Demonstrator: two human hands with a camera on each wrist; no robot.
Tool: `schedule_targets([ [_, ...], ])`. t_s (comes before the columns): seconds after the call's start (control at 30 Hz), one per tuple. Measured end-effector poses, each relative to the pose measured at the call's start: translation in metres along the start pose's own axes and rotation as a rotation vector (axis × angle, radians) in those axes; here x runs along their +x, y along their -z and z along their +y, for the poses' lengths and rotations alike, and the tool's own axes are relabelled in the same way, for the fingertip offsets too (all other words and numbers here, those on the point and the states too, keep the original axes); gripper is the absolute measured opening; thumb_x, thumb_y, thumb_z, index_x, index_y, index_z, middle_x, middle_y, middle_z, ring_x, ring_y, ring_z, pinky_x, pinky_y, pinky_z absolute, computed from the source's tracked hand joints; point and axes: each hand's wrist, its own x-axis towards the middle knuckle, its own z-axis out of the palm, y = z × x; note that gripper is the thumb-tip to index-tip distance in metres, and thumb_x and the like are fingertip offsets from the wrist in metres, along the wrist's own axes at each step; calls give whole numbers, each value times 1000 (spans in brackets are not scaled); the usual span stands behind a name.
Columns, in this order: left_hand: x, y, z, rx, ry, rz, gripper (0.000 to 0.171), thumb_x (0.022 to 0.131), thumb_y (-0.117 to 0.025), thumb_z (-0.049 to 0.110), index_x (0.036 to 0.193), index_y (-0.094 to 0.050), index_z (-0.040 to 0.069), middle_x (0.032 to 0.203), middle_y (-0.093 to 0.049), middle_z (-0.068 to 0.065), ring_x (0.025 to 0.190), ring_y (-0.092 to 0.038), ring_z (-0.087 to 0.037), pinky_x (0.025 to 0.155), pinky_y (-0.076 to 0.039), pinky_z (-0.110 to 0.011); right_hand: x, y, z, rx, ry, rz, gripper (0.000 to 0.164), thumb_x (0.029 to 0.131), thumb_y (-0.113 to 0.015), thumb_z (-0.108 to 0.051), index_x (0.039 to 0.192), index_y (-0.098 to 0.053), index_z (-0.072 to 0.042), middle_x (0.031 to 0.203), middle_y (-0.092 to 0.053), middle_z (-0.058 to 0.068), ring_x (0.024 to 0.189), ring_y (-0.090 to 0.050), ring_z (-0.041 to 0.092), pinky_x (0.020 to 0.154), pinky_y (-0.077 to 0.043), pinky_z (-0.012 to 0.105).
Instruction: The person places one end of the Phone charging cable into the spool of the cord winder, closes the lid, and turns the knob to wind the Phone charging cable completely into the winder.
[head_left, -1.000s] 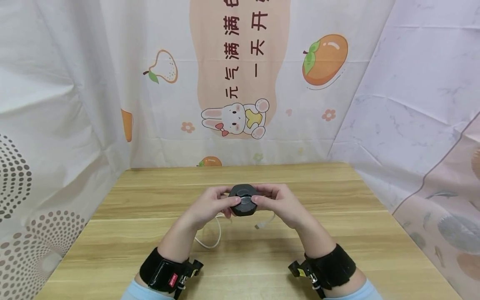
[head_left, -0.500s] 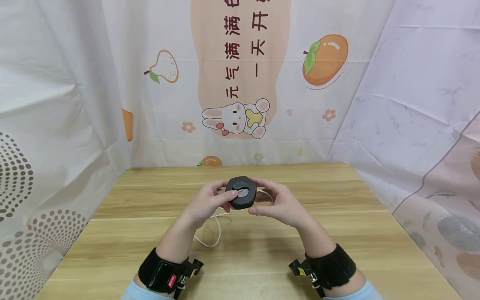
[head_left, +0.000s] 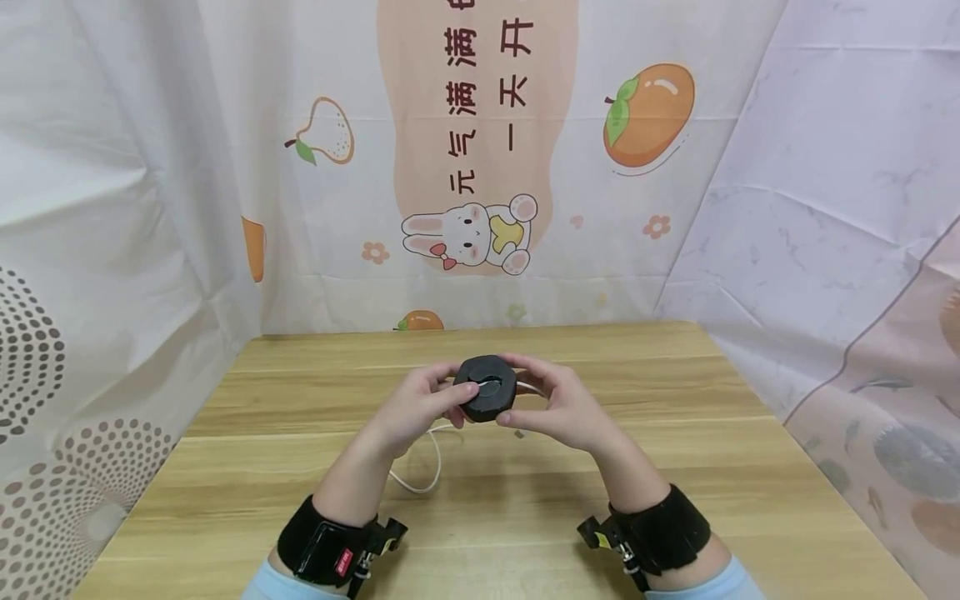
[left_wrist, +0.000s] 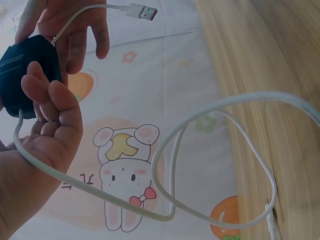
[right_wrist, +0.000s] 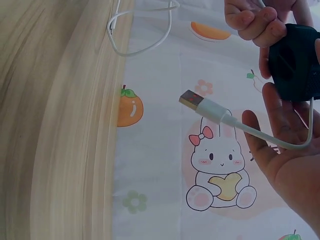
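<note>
A black six-sided cable winder (head_left: pixel 486 408) is held up above the wooden table in the head view. My left hand (head_left: pixel 416 408) grips its left side, thumb across the face at the central slot. My right hand (head_left: pixel 558 408) holds the right side, thumb at the lower edge and index finger at the upper edge. A white USB cable (left_wrist: pixel 115 204) leaves the winder on the left and loops down to the table. From the other side comes a short length of it ending in a USB plug (right_wrist: pixel 210 108), hanging free beside my right fingers (right_wrist: pixel 257 137).
The wooden table (head_left: pixel 300 533) lies beneath both hands. A printed curtain (head_left: pixel 337 250) closes off its back edge, and more cloth hangs at both sides. Black bands (head_left: pixel 326 542) with small camera mounts sit on both wrists.
My right thumb has moved from the winder's face to its lower edge. The winder has risen slightly and turned. The cable's short end on the right has shifted, and its plug now shows less.
</note>
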Motion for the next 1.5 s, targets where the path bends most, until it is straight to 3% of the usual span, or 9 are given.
schedule_targets([
  [0.43,0,-1,-1,47,4,-34,40,103,-61,22,131,-58,-7,91,-72,-13,74,-65,-26,78,-57,-38,-2,-1,0,-45,24,31,67,80,-86,-3,140,-57,-5,131,-64,11,118,-64,26,96,-53,33],
  [0.57,0,-2,0,68,-25,-27,40,104,-60,23,131,-59,-6,101,-70,-14,84,-66,-25,79,-57,-39,-1,-1,2,-28,125,101,51,82,-79,7,130,-62,1,119,-67,16,107,-67,26,95,-53,35],
  [0.7,0,-2,0,91,-60,-12,33,105,-59,22,125,-64,-4,99,-70,-13,82,-65,-23,72,-57,-37,1,0,0,74,208,118,41,84,-70,18,122,-59,10,113,-64,23,96,-68,26,88,-57,36],
  [0.83,-1,-3,0,92,-60,-7,32,105,-59,24,122,-65,-3,96,-70,-13,78,-65,-23,67,-57,-38,0,2,-1,101,177,60,46,86,-71,15,129,-58,7,120,-63,18,95,-69,25,83,-59,34],
  [1.03,-2,-3,0,43,-36,9,36,105,-59,25,122,-64,-6,100,-69,-15,78,-67,-25,67,-57,-36,2,0,-1,42,192,-39,66,81,-78,13,141,-52,4,135,-59,18,103,-65,32,93,-55,40],
  [1.2,-1,-4,0,27,-29,1,38,105,-61,27,126,-64,-3,103,-70,-17,79,-68,-26,66,-58,-33,2,-2,0,-9,170,-61,77,78,-85,6,146,-50,-3,142,-56,12,108,-63,31,93,-53,39],
  [1.33,0,-6,-1,41,-27,-5,37,104,-62,27,129,-64,-1,103,-70,-16,78,-68,-26,65,-59,-37,1,-4,0,-69,168,-58,76,78,-87,1,146,-51,-4,139,-59,11,110,-62,28,93,-54,37],
  [1.5,0,-7,0,41,-13,1,37,104,-63,27,128,-64,-2,101,-70,-16,76,-68,-27,65,-59,-40,0,-5,1,-128,171,-16,73,77,-88,-4,142,-56,-7,118,-69,6,103,-64,25,90,-54,38],
])
